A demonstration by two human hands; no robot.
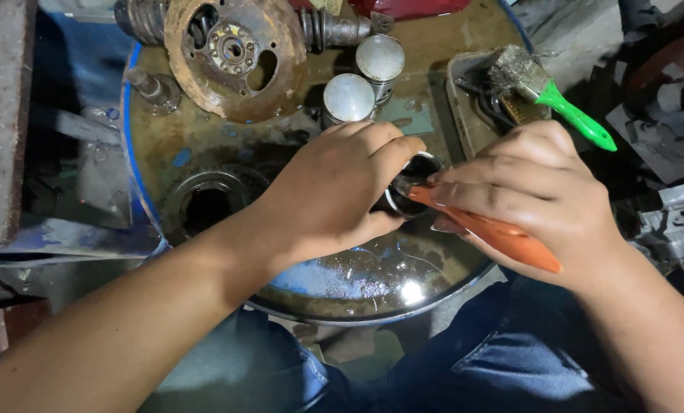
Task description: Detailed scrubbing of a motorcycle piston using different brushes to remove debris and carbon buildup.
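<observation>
Rust covers the round, oily steel drum top (166, 145) that serves as the tabletop, with a dark round bung hole (206, 208) at its left side and a rusty brown perforated metal disc (235, 53) lying behind it. Just right of the disc stand two silver-topped cylindrical pistons (363, 80), close together. In front of them the left hand (334, 191) has its fingers curled tight around a small dark metal cylinder with a shiny rim (412, 187), holding it steady above the drum's front half. The right hand (537, 195) grips an orange-handled brush (495, 233), its fingers closed along the handle and the tip pushed into the cylinder's open mouth. By the look of it, the step in hand is scrubbing the bore; a next move would call for turning the part while keeping the tip inside. Farther right, a green-handled paintbrush (544, 92) rests on a grimy shallow tray (464, 115).
</observation>
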